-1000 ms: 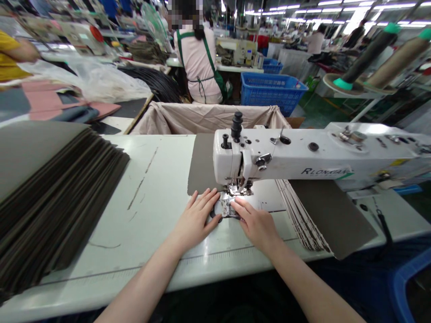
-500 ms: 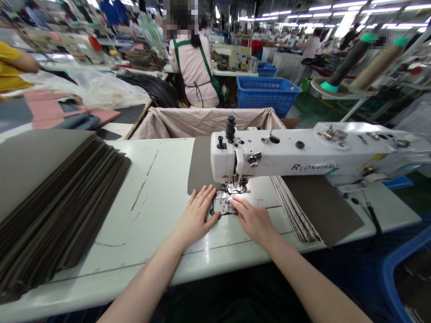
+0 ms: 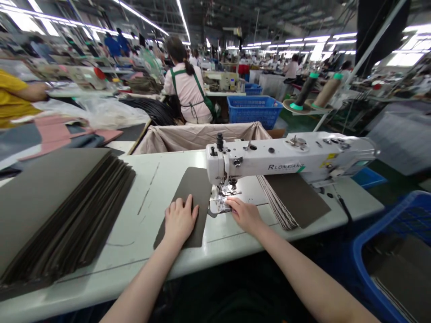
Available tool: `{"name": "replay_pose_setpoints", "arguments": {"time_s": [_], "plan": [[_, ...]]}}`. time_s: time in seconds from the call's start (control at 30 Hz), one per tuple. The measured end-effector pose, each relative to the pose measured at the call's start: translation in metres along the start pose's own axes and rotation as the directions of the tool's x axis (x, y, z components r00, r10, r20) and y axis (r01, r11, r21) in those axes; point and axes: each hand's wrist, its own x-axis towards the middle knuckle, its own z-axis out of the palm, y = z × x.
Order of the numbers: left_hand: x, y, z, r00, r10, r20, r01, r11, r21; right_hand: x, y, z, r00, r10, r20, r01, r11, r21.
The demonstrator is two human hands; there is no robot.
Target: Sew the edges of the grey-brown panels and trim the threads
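A single dark grey-brown panel point(image 3: 191, 184) lies on the pale table, left of the sewing machine's needle area. My left hand point(image 3: 180, 220) rests flat on this panel with its fingers apart. Just in front of the presser foot, my right hand point(image 3: 245, 215) has its fingertips at the metal plate point(image 3: 218, 205); they are close together, and whether they pinch anything is too small to tell. The white sewing machine point(image 3: 256, 157) reaches over the table from the right. Under its arm lies a fanned pile of similar panels point(image 3: 296, 197).
A tall stack of dark panels point(image 3: 84, 211) fills the table's left side. Behind the table is a cloth-lined bin point(image 3: 195, 137). A blue basket point(image 3: 360, 242) with panels stands at the lower right. Thread cones point(image 3: 308, 92) rise behind the machine; a person point(image 3: 188, 89) sits ahead.
The panel from behind the machine head has come toward the front edge, left of the needle. My left hand has moved left onto it. The view has tilted up and shifted right.
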Motion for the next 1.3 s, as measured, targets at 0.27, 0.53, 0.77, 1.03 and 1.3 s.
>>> {"name": "replay_pose_setpoints", "arguments": {"time_s": [0.27, 0.53, 0.77, 1.03, 1.3], "plan": [[-0.12, -0.046, -0.014, 0.994, 0.038, 0.107, -0.037, 0.999, -0.008, -0.079, -0.007, -0.043, 0.99, 0.138, -0.005, -0.131, 0.951, 0.279], [-0.119, -0.027, -0.012, 0.93, 0.342, 0.133, -0.284, 0.901, -0.328, -0.177, -0.015, -0.011, 0.889, 0.394, 0.231, -0.457, 0.788, 0.413], [-0.09, -0.003, -0.004, 0.887, 0.439, 0.145, -0.369, 0.861, -0.349, -0.19, -0.005, 0.023, 0.853, 0.509, 0.118, -0.515, 0.781, 0.353], [-0.088, -0.008, -0.003, 0.877, 0.459, 0.138, -0.381, 0.842, -0.382, -0.174, 0.002, 0.015, 0.886, 0.465, 0.003, -0.461, 0.878, 0.124], [-0.088, -0.005, -0.004, 0.882, 0.451, 0.14, -0.376, 0.85, -0.37, -0.166, -0.002, 0.012, 0.887, 0.461, 0.004, -0.461, 0.887, -0.001]]}}
